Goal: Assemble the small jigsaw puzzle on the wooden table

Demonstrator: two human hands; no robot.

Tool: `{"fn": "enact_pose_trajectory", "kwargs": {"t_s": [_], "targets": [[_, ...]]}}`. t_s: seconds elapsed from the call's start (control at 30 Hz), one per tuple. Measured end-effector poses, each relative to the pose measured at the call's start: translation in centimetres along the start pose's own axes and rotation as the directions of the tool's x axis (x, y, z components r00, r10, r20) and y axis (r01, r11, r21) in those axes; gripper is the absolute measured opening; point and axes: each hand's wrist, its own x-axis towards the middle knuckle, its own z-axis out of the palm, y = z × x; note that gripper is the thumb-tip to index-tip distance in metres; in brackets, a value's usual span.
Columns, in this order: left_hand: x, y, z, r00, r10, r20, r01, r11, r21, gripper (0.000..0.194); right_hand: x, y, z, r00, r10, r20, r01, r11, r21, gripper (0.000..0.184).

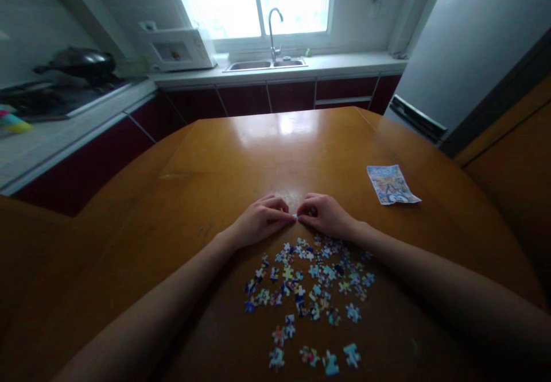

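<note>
My left hand [266, 219] and my right hand [323, 214] meet almost fingertip to fingertip over the wooden table, just beyond a spread of loose jigsaw pieces [329, 271]. Between the pinched fingers shows a small pale jigsaw piece [295, 216], and both hands touch it. Whether it is one piece or two joined, I cannot tell. The fingers cover most of it. Nearer to me, the loose pieces lie scattered, blue, white, yellow and pink, some overlapping. A few sit apart at the front, among them a light-blue piece [330, 363].
A creased printed picture sheet [391, 185] lies on the table [206, 164] to the right. Past the far edge stand a counter with a sink [249, 65] and faucet, a white microwave [178, 49], a stove with a black wok [81, 62], and a fridge [469, 43] at right.
</note>
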Motion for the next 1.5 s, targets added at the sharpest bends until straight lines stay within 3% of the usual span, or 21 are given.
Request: {"fn": "enact_pose_trajectory", "kwargs": {"t_s": [0.37,0.5,0.73,0.9,1.0,1.23,1.5], "targets": [[0.0,-0.4,0.2,1.000,0.003,-0.003,-0.003,1.000,-0.007,0.019,0.1,0.7,0.0,1.000,-0.009,0.005,0.009,0.999,0.042,0.005],[0.0,-0.6,0.2,1.000,0.017,-0.024,-0.018,1.000,-0.011,0.019,0.3,0.5,-1.0,1.000,0.014,-0.001,-0.014,0.992,0.126,0.009],[0.2,-0.2,0.2,1.000,0.022,-0.022,-0.022,1.000,-0.021,0.018,-1.4,-4.3,-4.8,0.993,-0.021,-0.120,0.025,0.999,0.034,0.008],[0.3,-0.2,0.3,0.999,0.019,-0.026,-0.020,1.000,-0.022,0.019,-4.8,-6.4,-4.7,0.996,0.034,-0.079,-0.034,0.999,0.004,0.008],[0.3,0.0,0.2,0.999,0.014,-0.031,-0.015,1.000,-0.022,0.020,-6.6,-5.8,-4.4,0.989,0.089,-0.118,-0.091,0.996,-0.011,0.007],[0.3,-0.2,0.2,1.000,0.006,-0.016,-0.007,0.999,-0.045,0.020,-8.1,-2.1,-5.9,0.926,0.134,-0.352,-0.171,0.982,-0.077,0.011],[0.4,-0.1,0.1,1.000,0.008,-0.019,-0.009,0.999,-0.042,0.017,-8.3,-0.7,-7.7,0.928,0.126,-0.350,-0.183,0.974,-0.134,0.011]]}}
